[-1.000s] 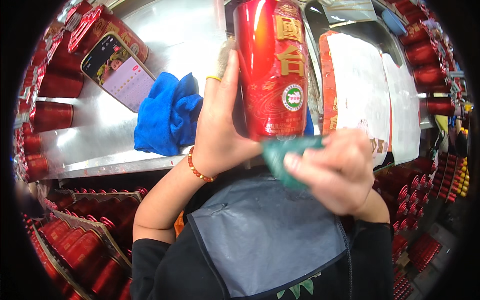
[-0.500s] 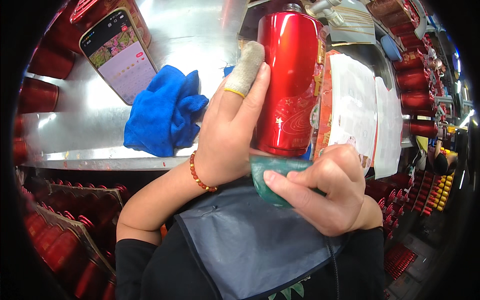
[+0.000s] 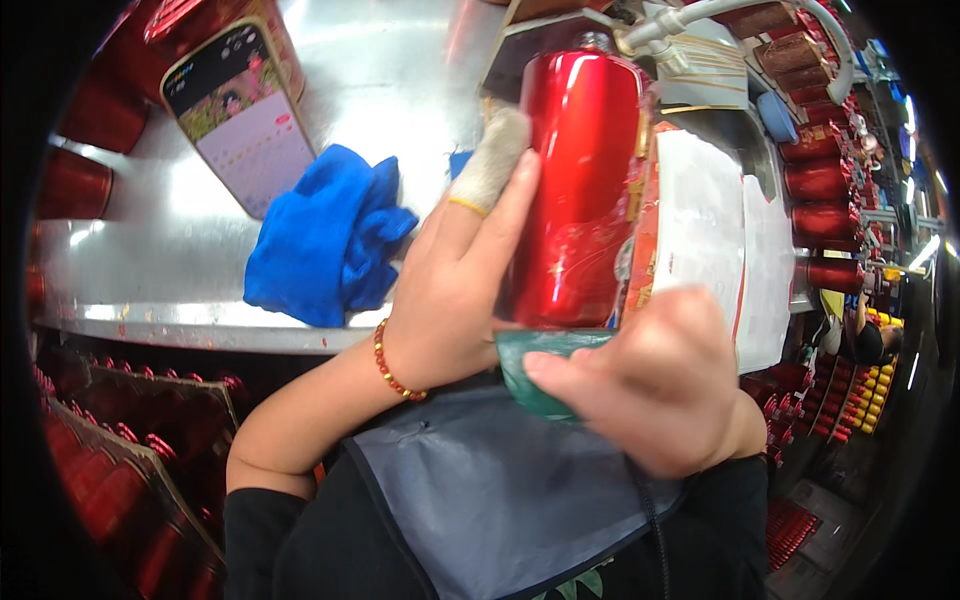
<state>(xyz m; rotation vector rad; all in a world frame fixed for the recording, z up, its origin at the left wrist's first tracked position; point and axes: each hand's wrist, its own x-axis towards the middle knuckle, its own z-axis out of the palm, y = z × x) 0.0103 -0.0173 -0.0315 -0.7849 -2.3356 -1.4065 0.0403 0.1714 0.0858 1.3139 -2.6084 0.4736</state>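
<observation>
A shiny red metal bottle [image 3: 580, 190] with a printed pattern near its base lies on the bench, its narrow neck pointing away from me. My left hand [image 3: 445, 270] holds it steady along its left side, fingers stretched out; one finger wears a knitted, yellow-edged finger cover [image 3: 495, 150]. The left thumb is mostly hidden. In my right hand [image 3: 650, 385], blurred by motion, a flat marbled green scraper [image 3: 540, 370] is pinched between thumb and fingers. Its straight edge is at the bottle's near end; contact cannot be made out.
Left of the bottle lies a crumpled blue cloth [image 3: 325, 235], with a phone [image 3: 240, 120] propped behind it. White sheets [image 3: 700, 230] are on the right, near a grey pipe [image 3: 690, 20]. Red containers [image 3: 825, 205] line the right side; more stand below the bench edge [image 3: 200, 340] at left.
The right hand has moved slightly downward and blurred, with the green scraper still in it. My view has shifted a little; the left hand stays along the bottle.
</observation>
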